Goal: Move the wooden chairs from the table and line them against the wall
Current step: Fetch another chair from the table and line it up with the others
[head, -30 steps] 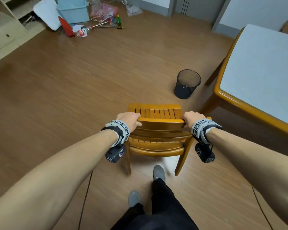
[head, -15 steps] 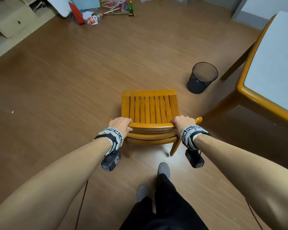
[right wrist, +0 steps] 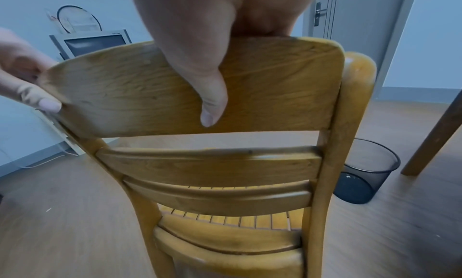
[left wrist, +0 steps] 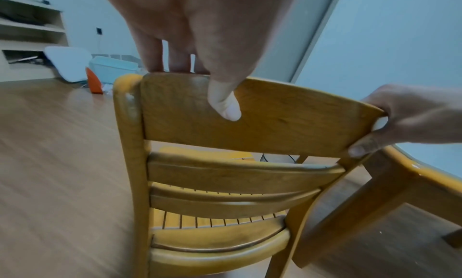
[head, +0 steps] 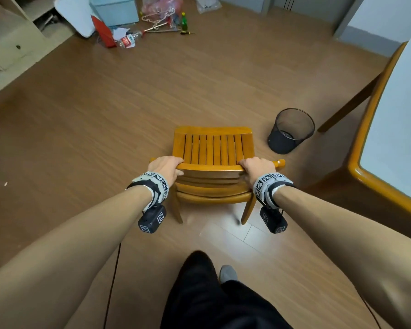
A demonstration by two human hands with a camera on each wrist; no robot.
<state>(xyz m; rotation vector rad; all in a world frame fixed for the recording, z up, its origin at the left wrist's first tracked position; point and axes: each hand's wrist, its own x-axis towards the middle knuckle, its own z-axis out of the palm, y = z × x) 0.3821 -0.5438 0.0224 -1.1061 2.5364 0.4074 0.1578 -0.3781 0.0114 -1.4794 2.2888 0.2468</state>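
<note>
We are in a room with a brown wood floor (head: 105,119). At the far side there is a mess of things by a pale blue box (head: 114,8), and a plastic bottle (head: 128,40) lies there too. The table (head: 365,176) with the yellow wood rim is on our right.

We have the wooden chair (head: 212,148) in front of us, out on the bare floor. Our left hand (head: 165,168) holds the top of the chair back near its left end. Our right hand (head: 256,168) holds it near the right end. In the wrist views, the thumb of each hand presses flat on our side of the back board and the fingers go over the top edge. So both hands are clamped on the chair.

A moment ago the table filled much more of the right side and the chair sat close to its corner. Now the table is farther off to the right, and the black mesh bin (head: 291,130) stands between the chair and the table leg. We think the chair is being pulled away from the table.

That is good for the job. This chair is clear of the table now, but it is not at a wall yet. We cannot tell if its legs touch the floor. When we go on, we should steer past the bin and the mess.
</note>
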